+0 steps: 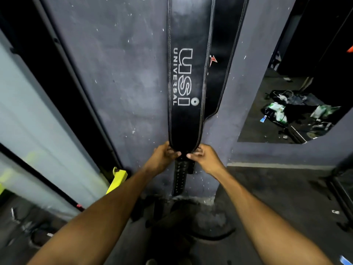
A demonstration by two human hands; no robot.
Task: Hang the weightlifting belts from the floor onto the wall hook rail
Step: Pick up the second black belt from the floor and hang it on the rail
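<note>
A black leather weightlifting belt (186,77) with white "USI UNIVERSAL" lettering hangs down the grey wall. Its top runs out of view, so the hook rail is hidden. A second black belt (222,60) hangs behind it, slightly to the right. My left hand (162,156) and my right hand (205,156) pinch the front belt where it narrows, one hand at each edge. Below my fingers the perforated strap end (180,177) dangles toward the floor. More dark belt shapes (183,213) lie on the floor at the wall's foot, blurred.
The grey pillar wall (118,73) fills the middle. A yellow-green metal bracket (117,178) sticks out at lower left beside a pale panel (28,115). At right a mirror or opening (298,104) shows scattered bags and clutter. The floor is dark rubber (282,197).
</note>
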